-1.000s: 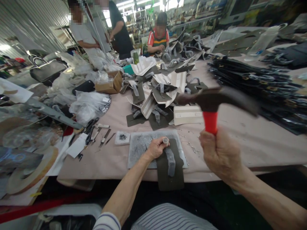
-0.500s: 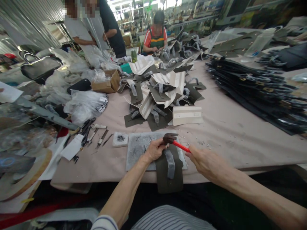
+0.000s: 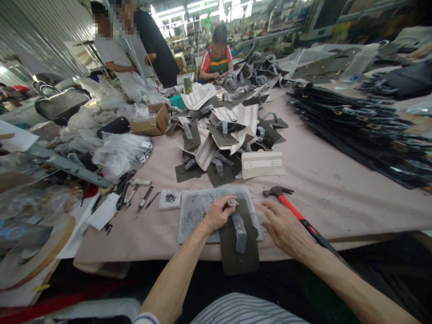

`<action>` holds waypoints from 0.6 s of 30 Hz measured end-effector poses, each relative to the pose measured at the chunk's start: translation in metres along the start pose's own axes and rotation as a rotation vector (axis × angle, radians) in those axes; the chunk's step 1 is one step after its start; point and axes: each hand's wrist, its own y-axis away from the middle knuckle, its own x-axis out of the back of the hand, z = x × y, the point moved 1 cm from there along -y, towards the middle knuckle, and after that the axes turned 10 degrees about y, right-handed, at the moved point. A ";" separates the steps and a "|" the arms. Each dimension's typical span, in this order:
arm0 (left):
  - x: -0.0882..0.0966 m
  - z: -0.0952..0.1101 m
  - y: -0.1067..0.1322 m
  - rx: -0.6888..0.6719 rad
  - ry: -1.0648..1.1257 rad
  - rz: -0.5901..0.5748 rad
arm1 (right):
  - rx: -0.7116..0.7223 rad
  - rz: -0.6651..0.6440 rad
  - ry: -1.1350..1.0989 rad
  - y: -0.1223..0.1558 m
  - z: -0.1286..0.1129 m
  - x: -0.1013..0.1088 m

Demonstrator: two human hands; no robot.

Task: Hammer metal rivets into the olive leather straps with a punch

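My left hand (image 3: 218,216) is closed around a short metal punch (image 3: 231,202), which stands upright over the top end of a dark olive panel (image 3: 248,234). A plastic-wrapped handle (image 3: 240,234) runs along that panel, and the panel's lower end hangs past the table edge. Beneath it lies a worn grey slab (image 3: 192,225). My right hand (image 3: 286,229) is empty, its fingers apart, just right of the slab. Beside it on the table rests a claw hammer (image 3: 292,208) with a red and black handle, its far end hidden behind my right forearm.
Several olive and white panels (image 3: 232,130) are heaped beyond the slab. A small block (image 3: 169,199) with dark bits and hand tools (image 3: 143,200) lie left. Stacked black pieces (image 3: 354,130) cover the right side. A co-worker (image 3: 216,58) sits across the table; others stand behind.
The hammer has left my right hand and now lies on the table to the right. That hand has opened. My left hand stays at the panel's top, with the punch now visible.
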 end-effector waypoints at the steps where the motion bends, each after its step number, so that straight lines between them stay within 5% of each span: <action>1: 0.000 0.000 0.000 -0.002 -0.021 0.019 | 0.142 -0.014 -0.055 -0.005 -0.019 0.001; 4: -0.004 -0.004 0.002 -0.006 -0.055 0.087 | 0.363 -0.147 -0.092 -0.019 -0.066 -0.003; 10: -0.024 -0.002 0.001 -0.032 -0.006 0.424 | 0.200 -0.135 0.034 -0.021 -0.102 -0.025; 13: -0.023 0.042 -0.013 -0.173 0.143 0.674 | 0.161 -0.113 0.096 -0.023 -0.107 -0.022; 18: 0.001 0.135 -0.019 -0.466 0.142 0.565 | -0.088 -0.093 0.221 -0.042 -0.097 0.014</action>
